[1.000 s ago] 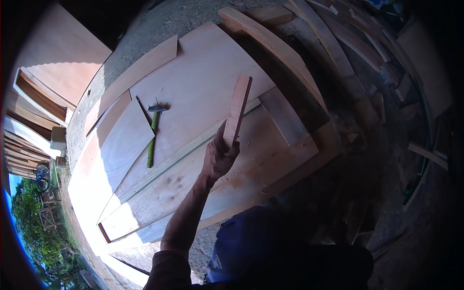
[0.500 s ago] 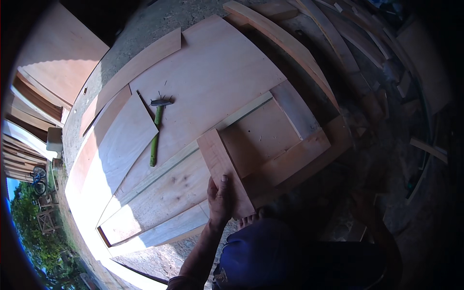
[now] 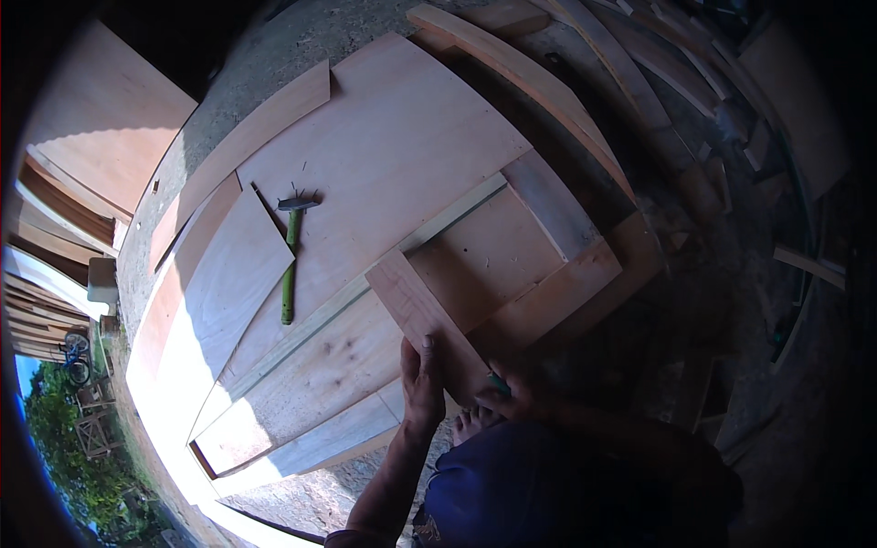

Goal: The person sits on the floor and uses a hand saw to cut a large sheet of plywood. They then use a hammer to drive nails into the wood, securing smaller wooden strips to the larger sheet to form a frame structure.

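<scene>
A short wooden board [image 3: 429, 315] lies across the wooden frame [image 3: 375, 288], one end toward me. My left hand [image 3: 422, 388] grips its left edge near that end, thumb on top. At the board's near right corner, my right hand [image 3: 516, 397] is closed around a green handle [image 3: 499, 383]; shadow hides the rest of that tool. A hammer [image 3: 290, 242] with a green handle rests on a plywood sheet [image 3: 393, 119] beyond the frame. Several nails [image 3: 304, 192] are scattered by the hammer's head.
A loose plywood piece [image 3: 242, 265] lies left of the hammer. Long wooden strips [image 3: 539, 78] and offcuts [image 3: 758, 146] cover the ground at the far right. My bare foot [image 3: 473, 422] is close to the board's near end. Stacked planks [image 3: 55, 301] stand at far left.
My right hand has come in from the dark right side to the board's near end, with a green handle in it. My left hand still holds the board.
</scene>
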Demonstrator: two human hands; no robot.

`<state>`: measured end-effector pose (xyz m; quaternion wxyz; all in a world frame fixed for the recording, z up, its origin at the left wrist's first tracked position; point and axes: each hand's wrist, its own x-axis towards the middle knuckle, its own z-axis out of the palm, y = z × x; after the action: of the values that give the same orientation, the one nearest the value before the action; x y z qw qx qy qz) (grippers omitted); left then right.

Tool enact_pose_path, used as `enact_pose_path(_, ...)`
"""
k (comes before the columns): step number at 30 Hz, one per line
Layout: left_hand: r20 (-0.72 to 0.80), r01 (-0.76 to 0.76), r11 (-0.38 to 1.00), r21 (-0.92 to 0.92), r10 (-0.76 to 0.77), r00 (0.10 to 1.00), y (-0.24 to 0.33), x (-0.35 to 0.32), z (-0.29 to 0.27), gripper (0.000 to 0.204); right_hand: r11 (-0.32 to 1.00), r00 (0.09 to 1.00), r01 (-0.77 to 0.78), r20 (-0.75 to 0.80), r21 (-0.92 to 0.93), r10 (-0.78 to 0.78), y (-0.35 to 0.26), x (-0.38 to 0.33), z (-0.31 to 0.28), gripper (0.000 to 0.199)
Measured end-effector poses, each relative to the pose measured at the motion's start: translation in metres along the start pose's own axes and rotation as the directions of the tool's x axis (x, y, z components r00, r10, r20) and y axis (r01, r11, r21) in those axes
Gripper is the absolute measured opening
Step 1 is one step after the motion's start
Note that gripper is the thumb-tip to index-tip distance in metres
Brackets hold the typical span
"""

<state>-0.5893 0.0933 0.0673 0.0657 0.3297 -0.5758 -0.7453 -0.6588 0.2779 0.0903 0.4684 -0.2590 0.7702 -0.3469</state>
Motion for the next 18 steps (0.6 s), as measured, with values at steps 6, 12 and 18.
enact_pose_path(6, 0.053, 0.125, 0.982, 0.141, -0.133, 0.990, 0.027, 0.030, -0.036, 0.048, 0.973, 0.988, -0.051, -0.132, 0.226, 0.083, 0.047, -0.015, 0.041, 0.063)
enact_pose_path(12, 0.010, 0.110, 0.985, 0.133, -0.112, 0.994, 0.026, 0.039, -0.012, 0.036, 0.924, 0.969, 0.092, -0.249, 0.372, 0.004, 0.040, -0.013, 0.045, 0.067)
enact_pose_path(18, -0.002, 0.082, 0.996, 0.021, -0.082, 0.997, 0.016, 0.041, -0.013, 0.030, 0.873, 0.990, -0.052, -0.088, 0.486, 0.108, 0.006, -0.010, 0.021, 0.073)
